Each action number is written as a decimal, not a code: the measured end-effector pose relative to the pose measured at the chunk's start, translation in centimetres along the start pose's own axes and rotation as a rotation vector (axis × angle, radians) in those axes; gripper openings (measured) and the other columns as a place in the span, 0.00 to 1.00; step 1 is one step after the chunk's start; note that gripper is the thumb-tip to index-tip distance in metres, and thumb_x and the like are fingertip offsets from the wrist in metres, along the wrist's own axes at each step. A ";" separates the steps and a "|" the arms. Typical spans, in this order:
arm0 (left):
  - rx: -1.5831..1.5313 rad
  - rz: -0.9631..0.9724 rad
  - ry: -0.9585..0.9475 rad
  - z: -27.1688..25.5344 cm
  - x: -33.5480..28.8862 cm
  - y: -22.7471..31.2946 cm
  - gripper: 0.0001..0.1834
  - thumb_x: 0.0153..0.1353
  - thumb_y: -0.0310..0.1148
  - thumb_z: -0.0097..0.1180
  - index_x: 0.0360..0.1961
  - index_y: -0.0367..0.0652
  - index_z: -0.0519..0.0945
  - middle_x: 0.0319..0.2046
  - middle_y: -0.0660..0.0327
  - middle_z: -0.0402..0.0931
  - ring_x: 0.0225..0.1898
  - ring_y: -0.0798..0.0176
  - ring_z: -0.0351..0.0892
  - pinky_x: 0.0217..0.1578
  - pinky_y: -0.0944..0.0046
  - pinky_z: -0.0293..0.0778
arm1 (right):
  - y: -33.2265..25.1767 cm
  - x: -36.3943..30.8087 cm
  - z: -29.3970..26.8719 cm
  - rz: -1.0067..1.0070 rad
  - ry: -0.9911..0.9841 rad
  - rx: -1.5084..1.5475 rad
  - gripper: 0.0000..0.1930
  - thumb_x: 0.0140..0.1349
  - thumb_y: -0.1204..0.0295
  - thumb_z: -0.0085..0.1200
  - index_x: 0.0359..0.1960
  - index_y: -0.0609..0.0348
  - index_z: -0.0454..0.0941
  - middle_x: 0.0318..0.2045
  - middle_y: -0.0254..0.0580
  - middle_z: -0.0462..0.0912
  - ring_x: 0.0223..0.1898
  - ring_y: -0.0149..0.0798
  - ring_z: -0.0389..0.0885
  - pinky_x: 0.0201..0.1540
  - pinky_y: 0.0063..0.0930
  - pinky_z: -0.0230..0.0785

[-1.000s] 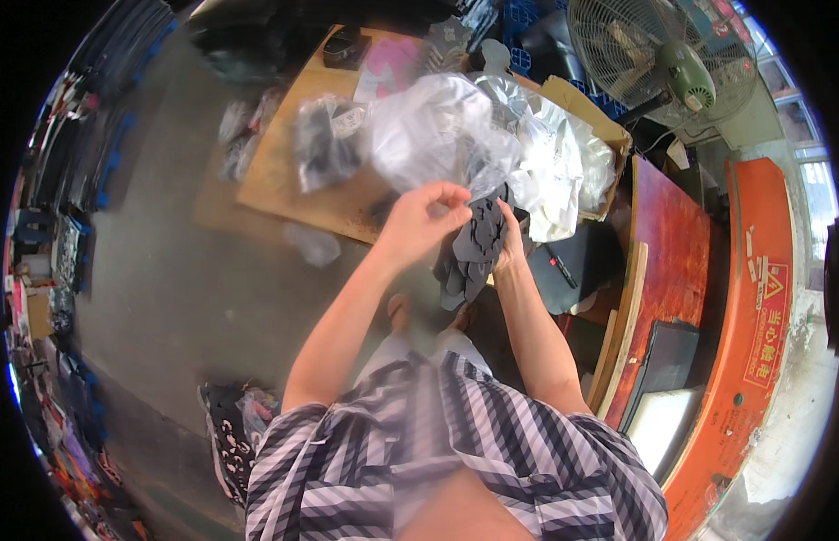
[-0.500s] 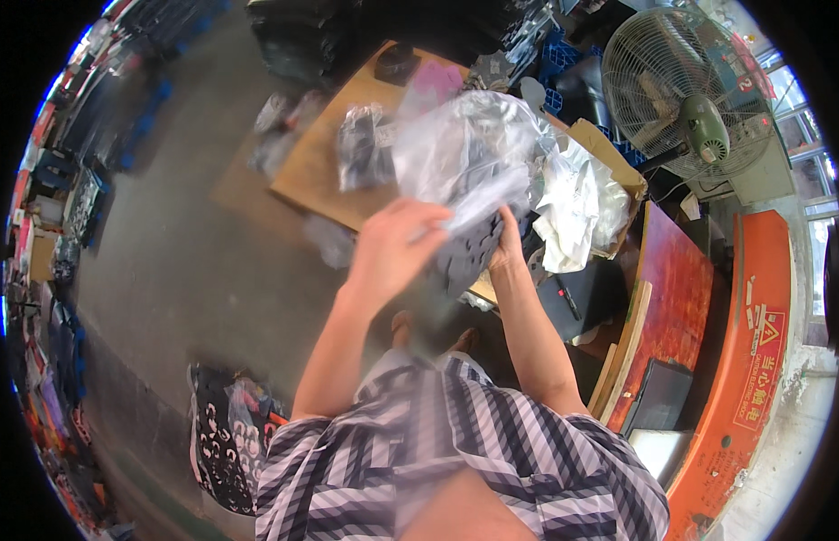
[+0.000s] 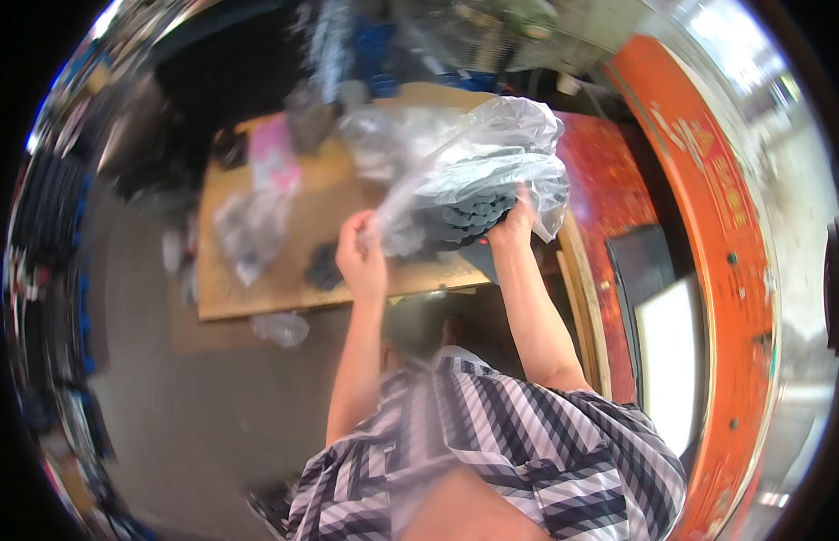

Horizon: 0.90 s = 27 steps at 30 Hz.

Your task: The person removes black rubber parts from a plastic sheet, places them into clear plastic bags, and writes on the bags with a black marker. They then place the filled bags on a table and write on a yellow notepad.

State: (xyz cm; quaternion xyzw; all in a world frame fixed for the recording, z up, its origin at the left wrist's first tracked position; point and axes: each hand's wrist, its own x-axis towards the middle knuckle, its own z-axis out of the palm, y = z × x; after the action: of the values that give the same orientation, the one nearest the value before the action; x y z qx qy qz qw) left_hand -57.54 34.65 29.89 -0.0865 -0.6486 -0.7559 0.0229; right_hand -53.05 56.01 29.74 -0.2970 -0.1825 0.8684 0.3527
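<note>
Over the near side of the wooden table (image 3: 221, 293), a clear plastic bag (image 3: 519, 122) lies over and partly around a stack of dark grey pieces with bumpy edges (image 3: 474, 216). What kind of pieces they are, I cannot make out. My right hand (image 3: 517, 224) grips the stack and bag at their right end, its thumb up over the film. To the left, my left hand (image 3: 362, 252) is closed on the bag's edge and holds it stretched away from the stack. The film beside that hand is smeared by motion.
On the table lie a plastic-wrapped bundle (image 3: 251, 230), a pink-and-white packet (image 3: 273, 155) and a dark piece (image 3: 324, 266). At right stand a red board (image 3: 604, 167), a dark panel (image 3: 643, 261), a white board (image 3: 669, 361) and an orange beam (image 3: 699, 207).
The view has turned, bringing the table in front of me. My hands have moved apart, the left drawing the bag's edge leftward. My right hand keeps its hold on the stack.
</note>
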 end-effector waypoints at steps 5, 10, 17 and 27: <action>0.071 0.360 -0.710 13.0 -7.5 -0.8 0.03 0.55 0.23 0.54 0.32 0.38 0.78 0.23 0.57 0.70 0.26 0.59 0.72 0.28 0.65 0.67 | -10.7 3.1 -8.2 -0.275 0.204 -0.058 0.18 0.61 0.69 0.51 0.52 0.62 0.71 0.45 0.42 0.78 0.45 0.43 0.78 0.45 0.40 0.73; 0.155 0.237 -0.508 18.4 -4.6 -4.8 0.06 0.53 0.27 0.59 0.33 0.40 0.79 0.28 0.56 0.74 0.31 0.56 0.75 0.36 0.62 0.71 | -18.7 6.6 -11.6 -0.387 0.126 0.207 0.19 0.62 0.69 0.50 0.53 0.65 0.68 0.50 0.45 0.74 0.49 0.47 0.75 0.51 0.47 0.71; -0.151 0.092 -0.956 22.1 -7.2 0.2 0.08 0.62 0.32 0.54 0.35 0.37 0.79 0.20 0.65 0.73 0.18 0.75 0.68 0.21 0.73 0.64 | -22.9 8.7 -15.3 -0.933 0.366 -0.482 0.24 0.58 0.69 0.57 0.53 0.67 0.67 0.51 0.45 0.73 0.46 0.40 0.76 0.49 0.35 0.69; -0.133 0.229 -1.402 28.9 -7.0 3.4 0.09 0.58 0.35 0.58 0.33 0.40 0.79 0.24 0.55 0.76 0.25 0.60 0.76 0.29 0.65 0.70 | -33.8 9.7 -18.0 -0.236 0.406 -1.977 0.25 0.42 0.50 0.60 0.25 0.65 0.82 0.22 0.49 0.81 0.31 0.39 0.81 0.37 0.32 0.71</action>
State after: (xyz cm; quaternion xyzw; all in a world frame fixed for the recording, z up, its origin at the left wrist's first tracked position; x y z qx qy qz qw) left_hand -47.27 62.05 36.22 -0.6211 -0.4500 -0.5529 -0.3255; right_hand -30.00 88.07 30.20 -0.5776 -0.7837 0.2212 0.0569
